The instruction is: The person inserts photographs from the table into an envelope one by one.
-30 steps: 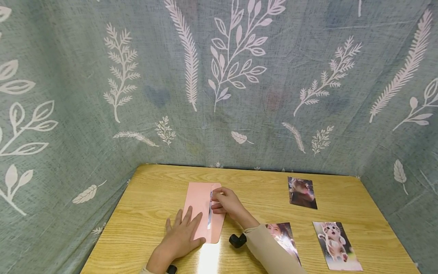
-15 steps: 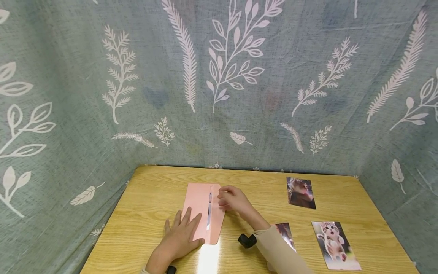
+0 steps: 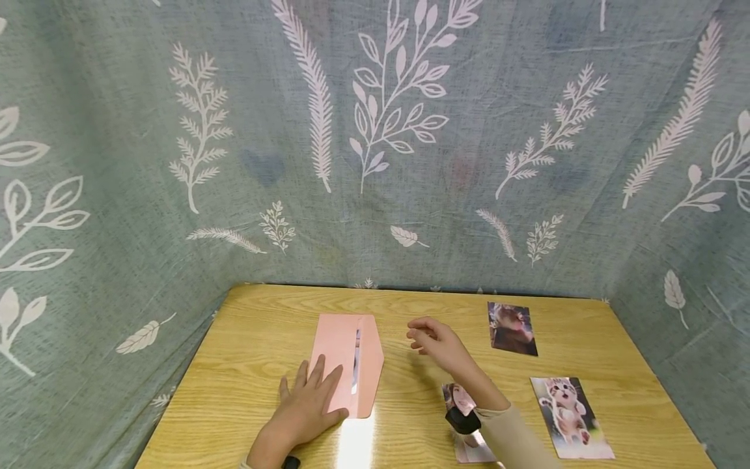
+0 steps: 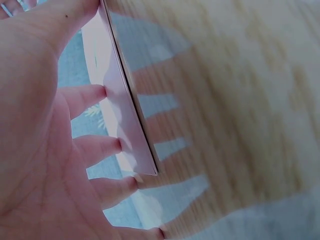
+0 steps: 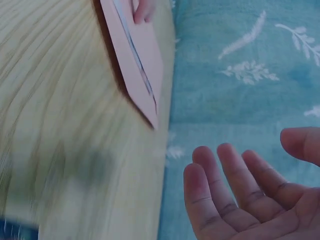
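A pink envelope lies on the wooden table with its flap folded out to the right. Through its slit a strip of a photo shows; the rest of that photo is hidden inside. My left hand rests with spread fingers on the envelope's lower left part, and in the left wrist view those fingers touch down along its edge. Off to the envelope's right, my right hand is raised over the table, fingers loosely bent and holding nothing. The right wrist view shows its fingers apart from the thumb.
A cat photo lies at the right, and a dark photo lies farther back. Another photo, of a person, is partly covered by the right forearm and its black wrist camera. A patterned curtain hangs behind the table.
My right hand has left the envelope's slit and flap and moved right, toward the photos. The flap is now fully uncovered. My left hand has stayed on the envelope.
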The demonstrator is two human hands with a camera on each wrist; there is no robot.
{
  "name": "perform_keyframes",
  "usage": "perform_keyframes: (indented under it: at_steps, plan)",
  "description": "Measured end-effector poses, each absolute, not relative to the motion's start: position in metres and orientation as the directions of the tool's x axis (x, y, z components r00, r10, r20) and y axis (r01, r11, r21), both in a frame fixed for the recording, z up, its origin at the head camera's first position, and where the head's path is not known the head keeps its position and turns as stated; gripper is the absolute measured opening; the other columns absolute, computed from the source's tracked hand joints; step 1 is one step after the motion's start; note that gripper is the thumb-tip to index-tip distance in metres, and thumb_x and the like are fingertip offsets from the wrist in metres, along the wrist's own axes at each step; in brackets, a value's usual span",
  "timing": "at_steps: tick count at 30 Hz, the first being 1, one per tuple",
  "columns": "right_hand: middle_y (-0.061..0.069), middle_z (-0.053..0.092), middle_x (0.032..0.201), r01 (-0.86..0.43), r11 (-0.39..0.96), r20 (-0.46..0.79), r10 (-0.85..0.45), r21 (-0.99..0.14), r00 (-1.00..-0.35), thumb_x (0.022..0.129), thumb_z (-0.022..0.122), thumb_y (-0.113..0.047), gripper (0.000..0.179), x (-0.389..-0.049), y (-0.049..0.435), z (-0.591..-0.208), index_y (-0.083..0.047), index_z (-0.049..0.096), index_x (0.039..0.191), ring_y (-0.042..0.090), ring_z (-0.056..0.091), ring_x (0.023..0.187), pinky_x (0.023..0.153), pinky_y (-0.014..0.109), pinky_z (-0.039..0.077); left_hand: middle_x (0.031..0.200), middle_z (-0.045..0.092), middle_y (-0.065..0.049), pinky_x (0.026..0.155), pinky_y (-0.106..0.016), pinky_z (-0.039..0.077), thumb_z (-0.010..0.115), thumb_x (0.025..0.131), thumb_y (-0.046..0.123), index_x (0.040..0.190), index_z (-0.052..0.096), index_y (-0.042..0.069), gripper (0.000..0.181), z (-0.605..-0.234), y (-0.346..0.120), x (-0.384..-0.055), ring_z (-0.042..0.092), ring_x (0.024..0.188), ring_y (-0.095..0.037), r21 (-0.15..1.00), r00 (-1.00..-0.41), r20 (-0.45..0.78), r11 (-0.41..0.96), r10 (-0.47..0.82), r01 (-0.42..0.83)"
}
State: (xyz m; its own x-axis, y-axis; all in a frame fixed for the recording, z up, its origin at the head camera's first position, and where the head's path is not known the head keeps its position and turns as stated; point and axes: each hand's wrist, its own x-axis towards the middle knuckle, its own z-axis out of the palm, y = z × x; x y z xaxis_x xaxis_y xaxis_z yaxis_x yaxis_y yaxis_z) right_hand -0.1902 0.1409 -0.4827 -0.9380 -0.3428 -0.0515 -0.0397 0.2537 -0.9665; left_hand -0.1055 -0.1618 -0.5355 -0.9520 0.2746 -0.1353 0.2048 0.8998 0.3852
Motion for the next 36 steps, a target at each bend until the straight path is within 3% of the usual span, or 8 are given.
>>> perform_keyframes:
  at_steps: [3, 10, 15, 19, 23, 28, 36]
  plan:
    - [0.019, 0.064, 0.121, -0.069, 0.279, -0.026, -0.323, -0.958, -0.946, 0.105, 0.055, -0.021, 0.037, -0.179, 0.155, -0.473, 0.002, 0.056, 0.134, 0.039, 0.063, 0.107, 0.091, 0.052, 0.051, 0.163, 0.021, -0.019, 0.1, -0.083, 0.01, 0.064, 0.089, 0.063, 0.155, 0.04, 0.023, 0.081, -0.536, -0.162, -0.106, 0.014, 0.145, -0.052, 0.386, -0.952, -0.136, 0.9, 0.275, 0.204]
    - [0.009, 0.066, 0.121, -0.161, 0.359, 0.059, -0.28, -0.919, -0.958, 0.104, 0.058, -0.025, 0.032, -0.165, 0.192, -0.483, -0.006, 0.061, 0.129, 0.036, 0.062, 0.11, 0.09, 0.036, 0.053, 0.163, 0.02, -0.019, 0.1, -0.083, 0.009, 0.063, 0.089, 0.063, 0.155, 0.039, 0.023, 0.081, -0.537, -0.162, -0.106, 0.014, 0.145, -0.052, 0.381, -0.95, -0.15, 0.903, 0.273, 0.199]
    - [0.012, 0.065, 0.125, -0.211, 0.416, 0.113, -0.248, -0.885, -0.962, 0.103, 0.059, -0.021, 0.03, -0.154, 0.219, -0.489, -0.006, 0.062, 0.129, 0.022, 0.064, 0.111, 0.091, 0.035, 0.051, 0.163, 0.02, -0.019, 0.1, -0.083, 0.009, 0.063, 0.089, 0.063, 0.156, 0.039, 0.024, 0.081, -0.539, -0.163, -0.107, 0.014, 0.146, -0.051, 0.377, -0.95, -0.144, 0.903, 0.277, 0.206]
    - [0.016, 0.064, 0.125, -0.188, 0.454, 0.106, -0.201, -0.871, -0.974, 0.1, 0.063, -0.014, 0.031, -0.146, 0.24, -0.497, -0.003, 0.061, 0.129, 0.021, 0.065, 0.106, 0.088, 0.033, 0.053, 0.164, 0.018, -0.018, 0.101, -0.082, 0.007, 0.062, 0.089, 0.063, 0.156, 0.037, 0.025, 0.081, -0.539, -0.164, -0.108, 0.012, 0.146, -0.051, 0.375, -0.949, -0.148, 0.903, 0.28, 0.208]
    - [0.02, 0.062, 0.128, -0.124, 0.49, 0.044, -0.17, -0.863, -0.984, 0.099, 0.064, -0.012, 0.034, -0.141, 0.256, -0.507, 0.001, 0.06, 0.131, 0.031, 0.063, 0.111, 0.091, 0.04, 0.053, 0.164, 0.018, -0.018, 0.101, -0.082, 0.007, 0.062, 0.089, 0.064, 0.156, 0.037, 0.025, 0.081, -0.538, -0.164, -0.108, 0.011, 0.146, -0.051, 0.37, -0.947, -0.154, 0.906, 0.28, 0.208]
    - [0.025, 0.053, 0.139, -0.077, 0.54, -0.034, -0.193, -0.838, -0.981, 0.097, 0.068, -0.017, 0.047, -0.135, 0.27, -0.52, 0.002, 0.054, 0.138, 0.047, 0.049, 0.127, 0.101, 0.055, 0.045, 0.163, 0.019, -0.019, 0.1, -0.083, 0.009, 0.062, 0.089, 0.064, 0.156, 0.038, 0.024, 0.081, -0.538, -0.163, -0.11, 0.013, 0.146, -0.051, 0.361, -0.947, -0.146, 0.907, 0.285, 0.217]
    - [0.033, 0.05, 0.137, -0.253, 0.762, 0.04, -0.287, -0.596, -0.957, 0.085, 0.082, -0.028, 0.067, -0.126, 0.277, -0.533, 0.006, 0.055, 0.136, 0.055, 0.043, 0.127, 0.097, 0.068, 0.039, 0.164, 0.018, -0.019, 0.101, -0.082, 0.009, 0.063, 0.089, 0.064, 0.156, 0.037, 0.025, 0.082, -0.54, -0.164, -0.108, 0.012, 0.146, -0.051, 0.355, -0.95, -0.145, 0.911, 0.275, 0.21]
